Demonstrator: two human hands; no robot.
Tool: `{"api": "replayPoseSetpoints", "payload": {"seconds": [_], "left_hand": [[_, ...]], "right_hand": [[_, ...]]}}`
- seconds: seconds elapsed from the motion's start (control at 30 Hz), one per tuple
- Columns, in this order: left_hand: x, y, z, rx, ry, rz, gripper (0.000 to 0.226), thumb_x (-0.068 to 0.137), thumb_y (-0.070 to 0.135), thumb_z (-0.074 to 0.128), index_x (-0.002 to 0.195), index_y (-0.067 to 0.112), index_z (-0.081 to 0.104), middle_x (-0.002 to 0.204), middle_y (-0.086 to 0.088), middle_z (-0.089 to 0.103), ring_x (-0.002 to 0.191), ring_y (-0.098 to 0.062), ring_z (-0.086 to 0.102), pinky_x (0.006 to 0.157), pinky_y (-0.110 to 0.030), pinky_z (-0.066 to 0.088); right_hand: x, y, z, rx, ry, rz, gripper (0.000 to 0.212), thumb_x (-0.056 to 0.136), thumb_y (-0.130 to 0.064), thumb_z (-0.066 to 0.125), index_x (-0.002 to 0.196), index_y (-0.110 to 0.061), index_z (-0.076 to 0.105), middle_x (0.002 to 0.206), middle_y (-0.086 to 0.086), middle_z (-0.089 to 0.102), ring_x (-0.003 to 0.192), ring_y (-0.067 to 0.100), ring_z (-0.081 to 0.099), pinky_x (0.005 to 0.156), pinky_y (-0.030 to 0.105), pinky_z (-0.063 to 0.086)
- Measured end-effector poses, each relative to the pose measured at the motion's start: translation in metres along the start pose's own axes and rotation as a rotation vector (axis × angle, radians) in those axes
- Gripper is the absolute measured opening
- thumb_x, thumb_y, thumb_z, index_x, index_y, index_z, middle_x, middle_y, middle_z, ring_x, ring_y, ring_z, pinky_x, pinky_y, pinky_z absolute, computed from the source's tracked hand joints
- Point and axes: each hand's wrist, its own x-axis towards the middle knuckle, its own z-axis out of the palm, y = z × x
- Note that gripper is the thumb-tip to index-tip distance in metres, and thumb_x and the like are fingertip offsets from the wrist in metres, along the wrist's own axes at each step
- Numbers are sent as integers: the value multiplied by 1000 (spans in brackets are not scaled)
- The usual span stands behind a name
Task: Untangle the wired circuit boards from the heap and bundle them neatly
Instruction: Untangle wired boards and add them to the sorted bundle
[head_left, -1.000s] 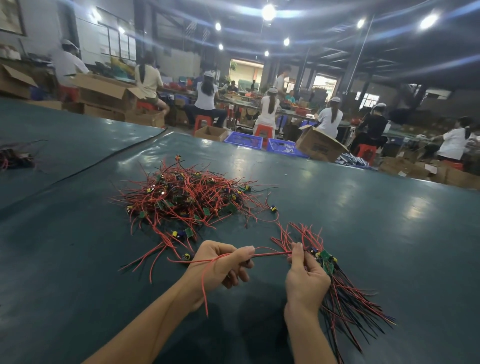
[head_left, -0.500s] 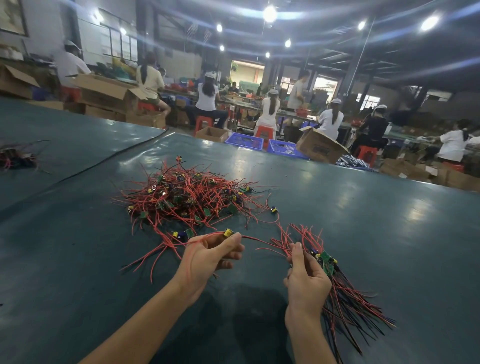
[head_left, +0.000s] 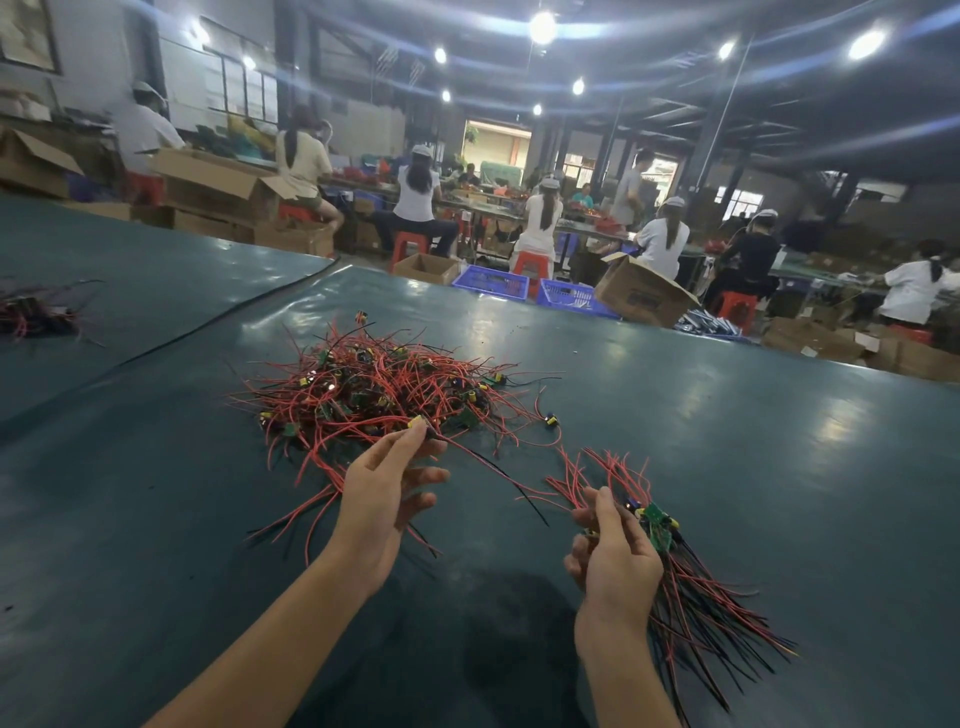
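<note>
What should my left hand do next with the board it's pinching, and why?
Probably draw it clear and carry it across to the bundle. The left hand pinches one wired board at the near edge of the heap, its red and black wires trailing loose toward the right hand, which grips the bundle with its boards gathered at the top.

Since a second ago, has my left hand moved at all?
Yes. The left hand moved forward, up to the near edge of the heap, where its fingers pinch a wired board.
</note>
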Motion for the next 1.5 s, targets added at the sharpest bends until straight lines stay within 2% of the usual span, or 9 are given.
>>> {"api": "replayPoseSetpoints", "payload": {"seconds": [0.27,0.47,0.63,0.8,0.93,1.1,1.2,1.37,1.5], "left_hand": [[-9,-6,6,242,-314,-152,31,84,45,51,71,16,56,68,-4,62,58,-17,58,54,-24,46],[-14,-13,10,463,-512,-230,31,80,39,68,78,9,76,58,-6,60,50,-15,57,52,-22,46],[-13,-18,9,471,-545,-265,55,70,49,67,85,-4,71,59,-9,63,50,-15,57,55,-24,46],[-13,-21,8,290,-492,-351,30,87,35,55,67,19,71,70,-5,65,61,-15,60,57,-23,47],[-18,-33,7,459,-509,-211,8,90,19,66,83,15,67,74,-5,67,66,-16,62,61,-23,50],[-21,-39,12,420,-380,-126,55,73,66,69,84,12,73,75,-14,69,66,-29,66,64,-28,53],[-18,-37,13,398,-329,-103,46,82,52,60,88,10,77,82,-17,74,75,-32,71,68,-31,56],[-21,-25,17,458,-307,68,44,90,35,56,55,10,63,52,-9,55,46,-17,51,44,-27,42],[-20,-18,16,507,-344,86,45,97,29,52,59,7,56,52,-3,52,46,-14,49,41,-25,43]], "right_hand": [[-16,4,8,-145,-321,134,34,82,-44,63,78,-14,79,57,-4,56,40,5,37,37,17,29],[-26,6,13,-205,-460,277,51,65,-60,68,72,-9,74,53,-1,46,45,11,37,45,20,33],[-27,8,15,-160,-534,343,40,63,-47,76,82,-12,78,63,5,63,52,16,52,59,32,44],[-25,3,15,21,-435,392,31,74,-35,71,81,-6,78,80,17,73,62,26,70,59,34,58],[-26,0,12,29,-392,336,30,75,-36,68,79,-8,79,86,20,73,70,31,67,58,36,54],[-32,1,14,-65,-487,298,32,76,-35,67,85,-7,79,93,25,73,79,35,69,74,42,56],[-36,2,17,-91,-451,291,33,71,-37,70,81,-7,79,85,30,65,75,39,61,74,45,52],[-21,0,11,-64,-256,238,27,79,-37,68,85,-14,80,56,0,42,44,10,34,41,20,32],[1,-9,-1,43,-57,208,20,93,-28,63,87,-13,75,47,-12,40,32,2,24,32,14,21]]}}
